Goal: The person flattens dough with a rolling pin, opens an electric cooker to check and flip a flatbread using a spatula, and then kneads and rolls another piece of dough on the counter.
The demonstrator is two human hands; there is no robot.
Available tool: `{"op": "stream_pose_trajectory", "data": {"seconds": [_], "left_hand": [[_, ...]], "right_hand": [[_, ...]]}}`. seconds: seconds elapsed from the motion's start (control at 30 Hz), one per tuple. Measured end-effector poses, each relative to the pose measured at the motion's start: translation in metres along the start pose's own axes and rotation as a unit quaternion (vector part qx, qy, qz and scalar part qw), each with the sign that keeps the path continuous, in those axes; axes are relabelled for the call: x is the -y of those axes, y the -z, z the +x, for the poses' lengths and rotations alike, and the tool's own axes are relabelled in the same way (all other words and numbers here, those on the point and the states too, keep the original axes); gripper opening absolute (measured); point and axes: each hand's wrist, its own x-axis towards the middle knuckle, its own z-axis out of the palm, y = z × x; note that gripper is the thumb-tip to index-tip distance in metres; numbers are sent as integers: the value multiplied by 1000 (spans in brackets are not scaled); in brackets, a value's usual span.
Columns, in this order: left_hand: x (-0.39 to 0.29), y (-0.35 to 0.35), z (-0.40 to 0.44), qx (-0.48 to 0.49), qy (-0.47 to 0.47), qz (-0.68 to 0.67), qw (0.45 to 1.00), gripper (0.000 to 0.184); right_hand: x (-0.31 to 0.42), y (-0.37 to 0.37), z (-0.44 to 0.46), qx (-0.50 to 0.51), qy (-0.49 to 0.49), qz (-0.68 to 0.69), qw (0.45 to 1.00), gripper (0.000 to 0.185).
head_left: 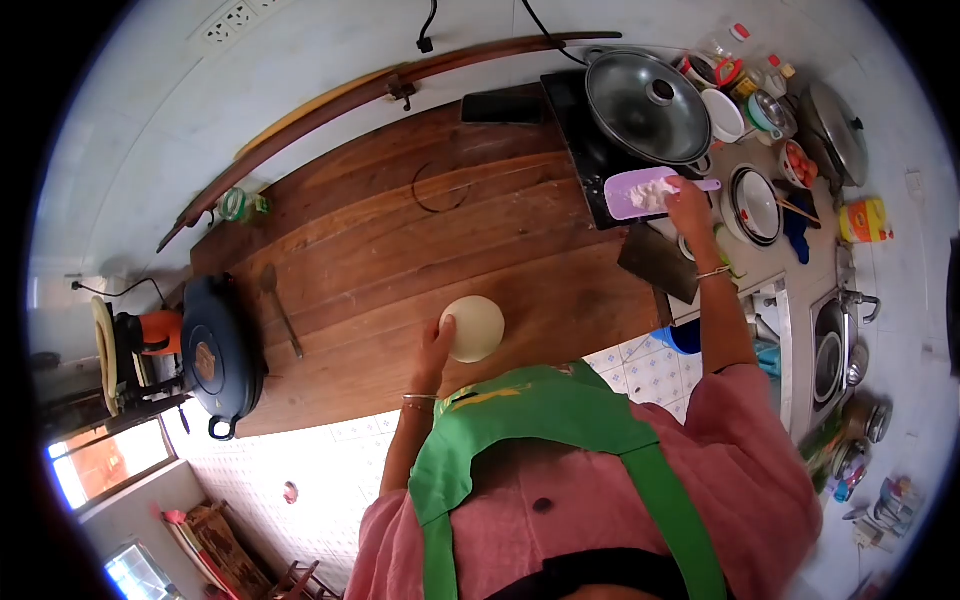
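Note:
A pale, round, flat disc of dough [476,330] is in my left hand [432,350], near the front edge of the wooden table. My left thumb lies on top of the disc, and the other fingers are mostly hidden. Over at the right, my right hand [690,207] is at the handle end of a purple tray-like scoop [622,197]. White flour [652,194] lies in that scoop, right beside my fingertips. Those fingers look closed together, but whether they pinch flour or grip the scoop is hidden.
A lidded wok [648,105] stands on the black cooktop [588,180]. Beside it are stacked bowls [752,203] and a dark cleaver-like blade [655,262]. A spoon [281,310] and a blue electric pan [212,350] occupy the table's left end. A sink [828,350] is far right.

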Motion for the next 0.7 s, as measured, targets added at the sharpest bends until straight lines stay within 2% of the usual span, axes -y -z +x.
{"op": "stream_pose_trajectory", "data": {"seconds": [0.07, 0.1, 0.17, 0.2, 0.23, 0.27, 0.3, 0.33, 0.4, 0.47, 0.5, 0.6, 0.67, 0.7], "left_hand": [[27, 3, 8, -64, -16, 95, 993, 41], [35, 3, 10, -67, -15, 95, 993, 41], [46, 3, 8, -78, -21, 14, 997, 43], [43, 3, 2, -86, -18, 11, 996, 43], [34, 3, -3, -72, 11, -27, 997, 43], [27, 3, -4, -56, 38, -64, 996, 44], [25, 2, -4, -60, 39, -65, 995, 44], [24, -1, -4, -60, 22, -71, 995, 44], [18, -5, -3, -64, 4, -78, 995, 45], [9, -6, -5, -73, 22, 7, 997, 46], [12, -8, -6, -80, 22, 7, 997, 46], [30, -13, 2, -96, -8, -55, 994, 43], [42, -15, 4, -159, -18, -30, 987, 44], [42, -14, 4, -158, -17, -29, 987, 44]], "right_hand": [[-20, 3, 8, -31, -49, -77, 995, 32], [-20, 8, 6, -29, -47, -75, 996, 32], [-12, 20, -3, -72, -128, -101, 984, 33], [-10, 18, -5, -66, -122, -99, 985, 33], [-7, 14, -6, -46, -218, 38, 974, 33], [-6, 12, -6, -25, -310, 173, 934, 33], [-9, 7, -9, 19, -326, 264, 908, 35], [-11, 0, -13, 22, -324, 264, 908, 35], [-11, -13, -18, 44, -348, 400, 847, 29], [-12, -25, -21, 44, -332, 422, 842, 25], [-10, -31, -21, 39, -319, 442, 837, 22], [22, -31, -36, 80, -291, 461, 834, 23], [64, -42, -48, 121, -283, 516, 800, 21], [82, -55, -54, 147, -274, 547, 777, 20]]}}
